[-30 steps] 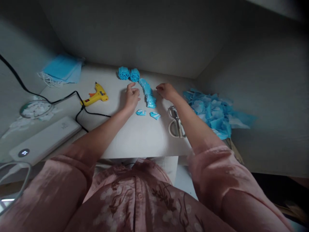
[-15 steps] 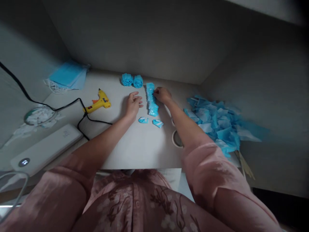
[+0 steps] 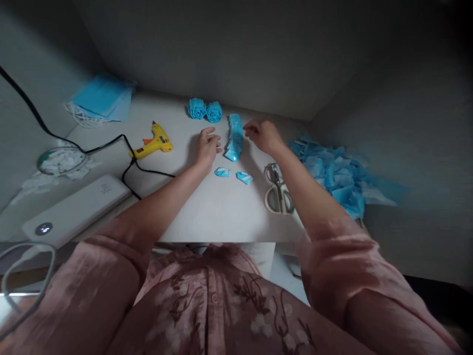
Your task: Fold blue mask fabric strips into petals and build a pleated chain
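A strip of overlapping folded blue pieces [image 3: 234,138] lies lengthwise on the white table, between my two hands. My left hand [image 3: 208,147] rests left of the strip with its fingers apart and nothing in them. On the strip's other side, my right hand [image 3: 263,135] is raised slightly off it, fingers loosely curled and parted, holding nothing that shows. Two small folded blue-and-white pieces, one on the left [image 3: 222,172] and one on the right [image 3: 244,177], lie nearer to me. Behind are two blue rolled rosettes [image 3: 196,108], side by side.
Scissors [image 3: 278,190] lie beside my right forearm, with a heap of blue pieces [image 3: 332,172] beyond. At left are a yellow glue gun [image 3: 157,141] with a black cable, blue masks [image 3: 101,98], white scraps [image 3: 62,161] and a white power bank [image 3: 77,209].
My right hand has moved right, away from the strip, and its fingers have parted. The strip looks straighter at its near end. The scissors now show more fully. The view has shifted slightly.
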A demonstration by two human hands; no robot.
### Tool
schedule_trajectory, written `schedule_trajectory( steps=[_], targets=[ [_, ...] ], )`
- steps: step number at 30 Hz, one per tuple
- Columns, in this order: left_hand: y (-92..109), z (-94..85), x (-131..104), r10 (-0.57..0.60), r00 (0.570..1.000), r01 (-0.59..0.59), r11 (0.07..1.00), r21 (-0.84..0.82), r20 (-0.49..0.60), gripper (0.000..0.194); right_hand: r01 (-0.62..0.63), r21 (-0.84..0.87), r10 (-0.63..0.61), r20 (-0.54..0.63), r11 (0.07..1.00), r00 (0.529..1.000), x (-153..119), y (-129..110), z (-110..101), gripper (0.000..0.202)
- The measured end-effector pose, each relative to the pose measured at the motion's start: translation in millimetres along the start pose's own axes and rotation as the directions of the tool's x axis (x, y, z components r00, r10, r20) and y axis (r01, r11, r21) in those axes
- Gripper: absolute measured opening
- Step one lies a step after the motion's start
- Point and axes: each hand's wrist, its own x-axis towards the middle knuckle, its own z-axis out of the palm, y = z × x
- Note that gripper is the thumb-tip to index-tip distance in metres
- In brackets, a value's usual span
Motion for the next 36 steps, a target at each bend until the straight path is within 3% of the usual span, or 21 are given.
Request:
schedule_trajectory(
  steps=[2,6,13,17,19,22,25,28,30,33,36],
  targets=[
    [0,-0.2,1,0.002,1.0,-0.002,1.0,-0.001,-0.003,0.029,0.15,0.01,-0.15,0.103,0.989,0.983,-27,-14,-4,0.027],
    [6,-0.6,0,0.059,0.998,-0.058,0.997,0.051,-0.025,0.03,0.201,0.003,-0.196,0.247,0.98,0.949,-68,-36,6,0.023],
    [27,5.2,-7,0.248,0.966,-0.255,0.957,0.138,0.067,0.028,0.191,-0.033,-0.178,0.239,0.981,0.954,-80,-47,31,0.023],
    [42,3.1,-17,0.279,0.952,-0.297,0.943,0.154,0.129,0.034,0.177,0.141,-0.196,0.134,0.974,0.971,-81,-42,37,0.009],
    [46,-3.7,-26,0.267,0.947,-0.293,0.946,0.138,0.178,0.035,0.104,0.372,-0.131,0.048,0.922,0.99,-80,-39,36,0.007],
    [45,-18.2,-39,0.185,0.955,-0.218,0.968,0.122,0.233,0.03,-0.003,0.7,0.0,0.004,0.714,1.0,-75,-38,33,0.018],
    [39,-30.1,-49,0.022,0.952,-0.078,0.982,0.172,0.306,0.027,-0.04,0.868,0.033,0.027,0.495,0.999,-71,-41,32,0.025],
    [34,-33.9,-52,-0.084,0.918,-0.006,0.975,0.224,0.388,0.018,-0.051,0.937,0.021,0.047,0.346,0.999,-70,-45,34,0.031],
    [34,-33.0,-53,-0.085,0.914,-0.011,0.972,0.234,0.396,0.016,-0.056,0.943,-0.011,0.063,0.329,0.998,-72,-48,34,0.033],
    [39,-30.9,-52,-0.067,0.921,-0.037,0.966,0.257,0.384,0.02,-0.059,0.919,-0.076,0.095,0.39,0.993,-76,-49,29,0.035],
    [44,-31.1,-51,-0.059,0.897,-0.079,0.954,0.29,0.438,0.022,-0.04,0.892,-0.119,0.105,0.451,0.987,-78,-46,21,0.041]
  ],
)
